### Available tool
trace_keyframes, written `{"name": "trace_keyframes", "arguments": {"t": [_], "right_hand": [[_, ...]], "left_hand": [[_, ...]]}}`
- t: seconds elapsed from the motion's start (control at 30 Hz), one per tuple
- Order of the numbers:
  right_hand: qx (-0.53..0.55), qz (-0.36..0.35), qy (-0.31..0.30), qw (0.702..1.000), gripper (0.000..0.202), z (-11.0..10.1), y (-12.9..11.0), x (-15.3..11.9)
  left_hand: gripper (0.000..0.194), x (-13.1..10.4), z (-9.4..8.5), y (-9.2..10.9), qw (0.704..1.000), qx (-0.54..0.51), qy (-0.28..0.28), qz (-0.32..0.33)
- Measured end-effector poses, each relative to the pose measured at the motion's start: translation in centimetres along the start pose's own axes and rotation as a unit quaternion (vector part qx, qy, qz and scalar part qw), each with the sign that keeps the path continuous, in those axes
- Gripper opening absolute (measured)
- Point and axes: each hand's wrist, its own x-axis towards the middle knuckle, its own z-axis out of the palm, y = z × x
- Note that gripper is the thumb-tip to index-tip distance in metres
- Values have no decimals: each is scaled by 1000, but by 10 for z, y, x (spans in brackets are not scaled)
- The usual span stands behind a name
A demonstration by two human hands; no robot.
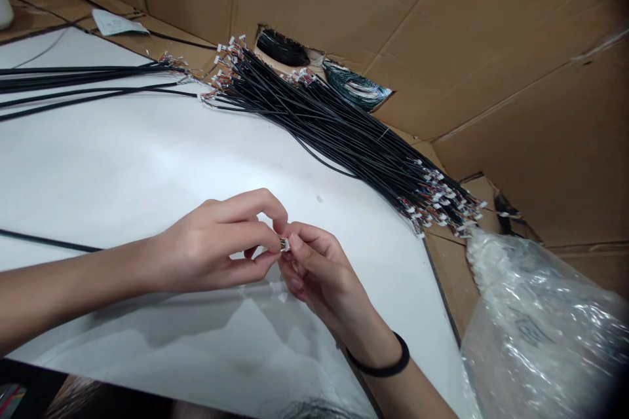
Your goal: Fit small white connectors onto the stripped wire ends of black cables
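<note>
A small white connector sits between my two hands, above the white table. My right hand, with a black band at its wrist, pinches it between thumb and finger. From the left, my left hand has its fingertips closed at the connector's wire side, where short thin wires barely show. A black cable runs in from the left edge and disappears behind my left forearm; whether it leads to this connector is hidden.
A large bundle of black cables with white connectors lies along the back of the white table. More black cables lie at back left. Cardboard walls enclose the back. A clear plastic bag stands at right, a paper slip at upper left.
</note>
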Motion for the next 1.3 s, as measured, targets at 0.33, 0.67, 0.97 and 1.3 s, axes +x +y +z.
{"name": "trace_keyframes", "arguments": {"t": [0.33,0.67,0.97,1.3], "right_hand": [[-51,-10,14,999,21,-1,-2,0],[-128,-33,49,990,25,-3,-3,0],[-112,-27,64,991,19,-4,-2,0],[-150,-19,82,985,20,-4,-3,1]], "left_hand": [[7,-1,0,-4,999,34,-16,15],[5,-5,0,-11,993,110,-36,35],[5,-1,0,-10,992,119,-27,23],[9,-2,1,-11,990,133,-35,23]]}}
